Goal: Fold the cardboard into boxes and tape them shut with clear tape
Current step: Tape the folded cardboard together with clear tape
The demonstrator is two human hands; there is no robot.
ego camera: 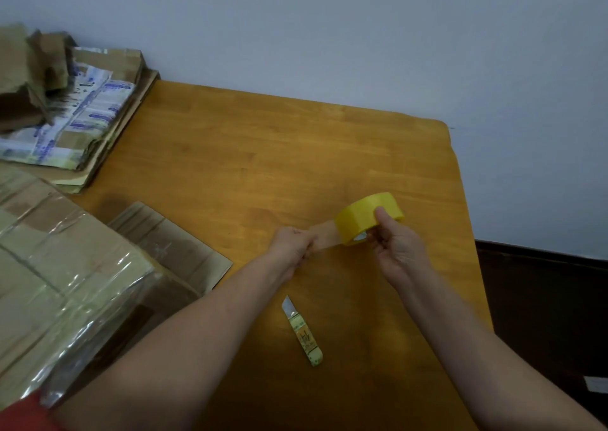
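My right hand (396,244) grips a yellow tape roll (362,216) above the wooden table (263,154), thumb on its outer face and fingers at its core. A short strip of tape (325,235) runs left from the roll to my left hand (292,246), which pinches its free end. A taped cardboard box (56,282) with shiny clear tape over it fills the lower left. A flat cardboard piece (171,243) sticks out from under that box.
A small knife (302,330) with a pale patterned handle lies on the table near my arms, blade pointing away. A stack of flattened cartons with printed labels (75,114) sits at the far left corner. The table's right edge drops to a dark floor (543,315).
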